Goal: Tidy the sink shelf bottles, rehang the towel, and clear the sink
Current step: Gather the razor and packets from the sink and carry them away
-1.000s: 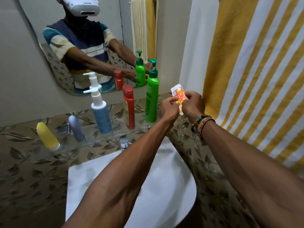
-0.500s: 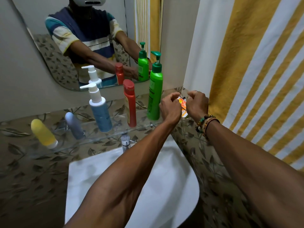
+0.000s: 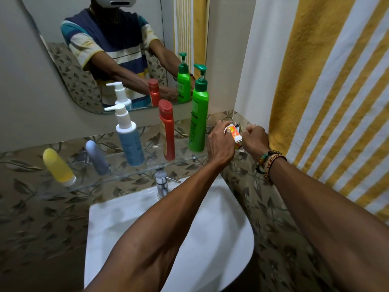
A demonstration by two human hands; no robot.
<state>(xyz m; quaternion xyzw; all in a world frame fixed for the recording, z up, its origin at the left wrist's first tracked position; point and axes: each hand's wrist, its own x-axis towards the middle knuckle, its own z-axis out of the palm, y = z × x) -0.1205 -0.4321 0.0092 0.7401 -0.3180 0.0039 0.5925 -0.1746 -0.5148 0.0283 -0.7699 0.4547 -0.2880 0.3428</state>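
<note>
A glass shelf (image 3: 136, 173) above the white sink (image 3: 126, 224) carries a yellow bottle (image 3: 57, 166), a grey-blue bottle (image 3: 97, 158), a blue pump bottle (image 3: 129, 135), a red bottle (image 3: 167, 129) and a green pump bottle (image 3: 198, 114). At the shelf's right end my left hand (image 3: 221, 142) and my right hand (image 3: 255, 138) both grip a small orange-and-white packet (image 3: 234, 132), low by the wall corner. A yellow-and-white striped towel (image 3: 328, 91) hangs on the right wall, just beside my right hand.
A chrome tap (image 3: 162, 183) rises under the shelf at the sink's back edge. The mirror (image 3: 117, 49) behind the bottles reflects a person and the bottles. Leaf-patterned tiles cover the wall around the sink.
Both hands have lowered the packet from beside the green bottle's upper part down to shelf level at the right end. The camera has tipped slightly downward.
</note>
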